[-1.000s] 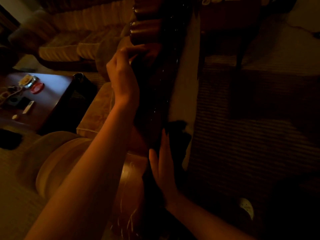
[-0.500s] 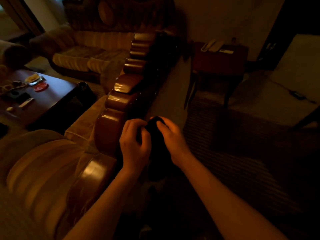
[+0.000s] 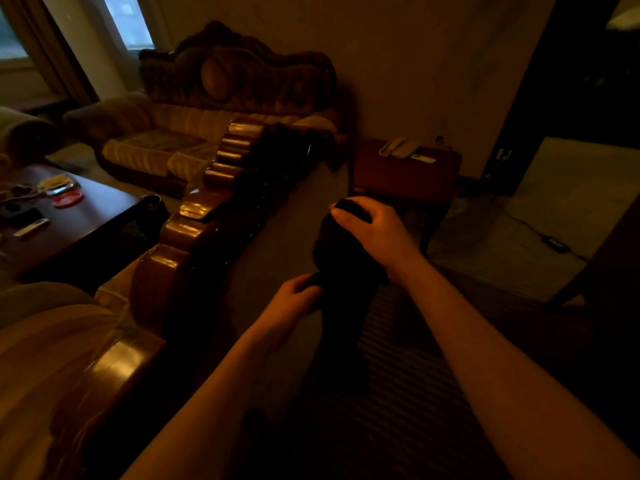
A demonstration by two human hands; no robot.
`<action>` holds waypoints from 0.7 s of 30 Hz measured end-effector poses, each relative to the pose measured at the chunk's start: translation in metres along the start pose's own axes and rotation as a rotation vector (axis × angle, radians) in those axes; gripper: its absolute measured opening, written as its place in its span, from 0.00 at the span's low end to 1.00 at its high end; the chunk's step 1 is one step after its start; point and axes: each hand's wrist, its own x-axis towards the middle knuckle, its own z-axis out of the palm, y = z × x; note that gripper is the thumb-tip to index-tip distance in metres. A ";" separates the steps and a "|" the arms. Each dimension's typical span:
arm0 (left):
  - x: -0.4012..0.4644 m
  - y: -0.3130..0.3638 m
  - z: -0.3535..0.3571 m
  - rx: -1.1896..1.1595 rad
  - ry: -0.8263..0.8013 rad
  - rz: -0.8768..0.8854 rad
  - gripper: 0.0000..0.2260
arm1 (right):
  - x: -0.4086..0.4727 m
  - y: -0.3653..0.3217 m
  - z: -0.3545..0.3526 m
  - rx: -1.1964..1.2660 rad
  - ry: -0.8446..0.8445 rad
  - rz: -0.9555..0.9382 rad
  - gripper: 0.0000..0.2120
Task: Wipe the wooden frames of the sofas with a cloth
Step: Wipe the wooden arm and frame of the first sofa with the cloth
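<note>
Your right hand [image 3: 375, 233] pinches the dark cloth [image 3: 341, 261] at its top and your left hand [image 3: 294, 299] grips its lower edge, off the wood. The scalloped sofa frame [image 3: 194, 233] lies to your left, long axis running away from you; left hand nearer. Nothing between. Table [image 3: 97, 216] sits beyond it.

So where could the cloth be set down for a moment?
The near right stretch of the coffee table is bare; its left end is crowded with small items. The red side table is free in front of the phone. Both hands hold the cloth.
</note>
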 end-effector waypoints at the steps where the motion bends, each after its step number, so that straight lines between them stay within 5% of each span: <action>1: 0.001 0.011 0.005 -0.063 -0.008 -0.033 0.08 | -0.001 0.008 -0.012 -0.132 -0.012 -0.015 0.16; 4: 0.001 0.039 0.017 -0.183 -0.083 -0.143 0.07 | -0.007 0.033 -0.033 -0.488 -0.063 0.042 0.24; 6: 0.001 0.054 0.023 -0.252 -0.088 -0.192 0.07 | -0.017 0.044 -0.036 -0.505 0.003 0.159 0.28; 8: 0.003 0.066 0.025 -0.352 -0.074 -0.216 0.09 | -0.024 0.047 -0.033 -0.429 0.033 0.162 0.26; 12: 0.002 0.095 0.010 -0.497 -0.124 -0.230 0.14 | -0.026 0.035 -0.021 -0.104 -0.187 0.153 0.18; 15: -0.005 0.118 -0.020 -0.670 -0.198 -0.126 0.16 | -0.017 0.018 -0.017 0.252 -0.149 0.186 0.23; 17: -0.008 0.132 -0.044 -0.732 -0.239 -0.065 0.20 | -0.003 0.003 -0.008 0.302 -0.116 0.137 0.16; 19: -0.007 0.144 -0.064 -0.640 -0.173 -0.007 0.16 | 0.017 -0.017 0.007 0.290 -0.026 0.085 0.07; 21: 0.000 0.154 -0.080 -0.341 0.069 0.122 0.06 | 0.043 -0.036 0.025 0.309 0.052 0.030 0.04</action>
